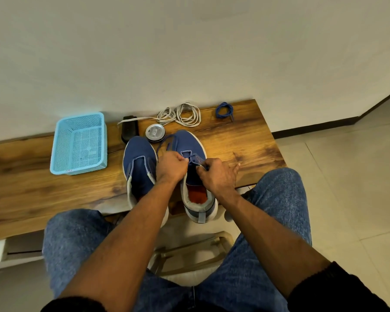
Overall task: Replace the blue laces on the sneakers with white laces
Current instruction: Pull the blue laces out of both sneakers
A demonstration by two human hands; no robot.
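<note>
Two blue sneakers stand side by side on the wooden bench, toes away from me. The left sneaker has no lace. The right sneaker still carries a blue lace, which loops out toward the toe. My left hand pinches that lace over the eyelets. My right hand pinches the lace on the shoe's right side, with its forefinger stretched out onto the bench. A coil of white laces lies at the back. A loose blue lace lies coiled at the back right.
A light blue plastic basket sits at the left of the bench. A black brush-like object and a round silver tin lie behind the sneakers. The wall runs right behind the bench. My knees in jeans frame a stool below.
</note>
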